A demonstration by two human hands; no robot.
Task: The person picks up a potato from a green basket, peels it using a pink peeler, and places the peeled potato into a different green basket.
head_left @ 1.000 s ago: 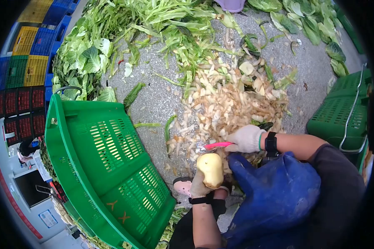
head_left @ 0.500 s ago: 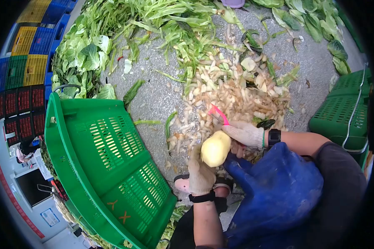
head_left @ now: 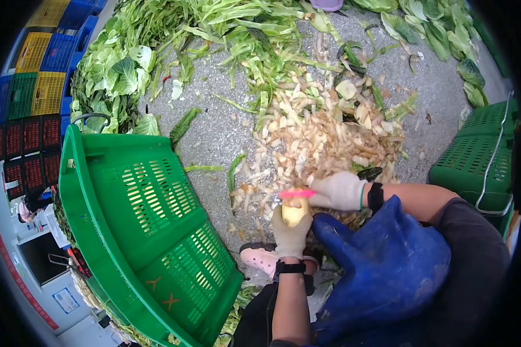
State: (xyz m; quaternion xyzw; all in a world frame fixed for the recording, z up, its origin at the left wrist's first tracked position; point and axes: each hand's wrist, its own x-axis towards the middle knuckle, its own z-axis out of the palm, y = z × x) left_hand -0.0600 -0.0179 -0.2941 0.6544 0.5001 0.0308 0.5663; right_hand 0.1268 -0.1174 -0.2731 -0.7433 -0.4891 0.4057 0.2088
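My left hand [head_left: 290, 236], in a pale work glove, is closed around a peeled potato [head_left: 294, 216] from below. The potato is yellow, with a brownish patch near its upper end. My right hand [head_left: 340, 191], gloved too, grips a pink peeler [head_left: 298, 194], which lies across the potato's upper end; whether the blade touches cannot be made out. Just beyond both hands spreads a heap of peelings [head_left: 336, 139] on the grey floor.
A big green crate [head_left: 150, 202] leans at my left, and another green crate [head_left: 474, 150] with a metal handle stands at right. Leafy trimmings [head_left: 243, 34] cover the floor ahead. Stacked coloured crates [head_left: 46, 58] stand at far left. A blue apron [head_left: 388, 260] covers my lap.
The potato has turned and moved slightly down in my left hand, which now wraps it from below. My right hand has brought the peeler down and left, across the potato's top.
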